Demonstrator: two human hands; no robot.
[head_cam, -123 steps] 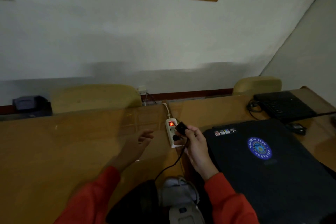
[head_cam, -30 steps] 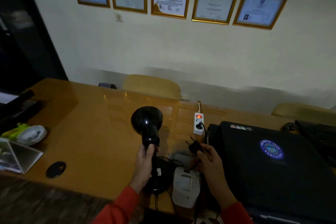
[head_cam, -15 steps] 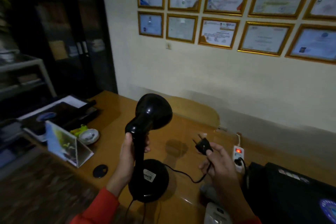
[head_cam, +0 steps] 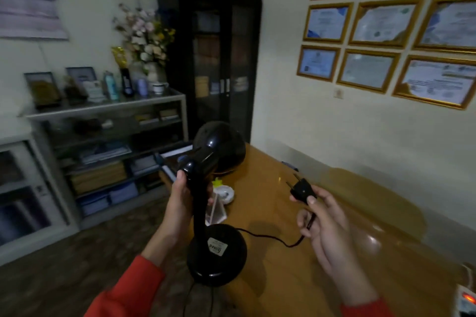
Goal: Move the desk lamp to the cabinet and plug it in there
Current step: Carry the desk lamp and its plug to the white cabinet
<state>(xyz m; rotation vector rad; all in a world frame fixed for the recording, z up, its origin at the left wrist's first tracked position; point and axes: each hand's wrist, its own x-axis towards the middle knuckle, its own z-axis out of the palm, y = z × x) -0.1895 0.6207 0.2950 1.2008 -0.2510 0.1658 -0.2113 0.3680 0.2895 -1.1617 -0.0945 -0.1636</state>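
A black desk lamp point(head_cam: 215, 255) is lifted off the wooden desk point(head_cam: 304, 260), its round base low and its dome shade pointing away. My left hand point(head_cam: 181, 203) is closed around the lamp's stem. My right hand point(head_cam: 324, 224) pinches the lamp's black two-pin plug point(head_cam: 302, 191), pins up and left. The black cord point(head_cam: 268, 238) sags between base and plug. A low grey cabinet point(head_cam: 108, 108) with glass-fronted shelves stands at the left wall, beyond the desk's end.
A tall black cabinet point(head_cam: 213, 59) fills the corner. Flowers point(head_cam: 145, 33), frames and bottles crowd the grey cabinet's top. A small dish point(head_cam: 224, 193) and a photo stand point(head_cam: 215, 212) sit on the desk's far end. A power strip point(head_cam: 467, 300) glows red at bottom right.
The plug has come out of the power strip. My left hand took the lamp's stem and lifted it. The view has swung left, bringing the cabinets into sight.
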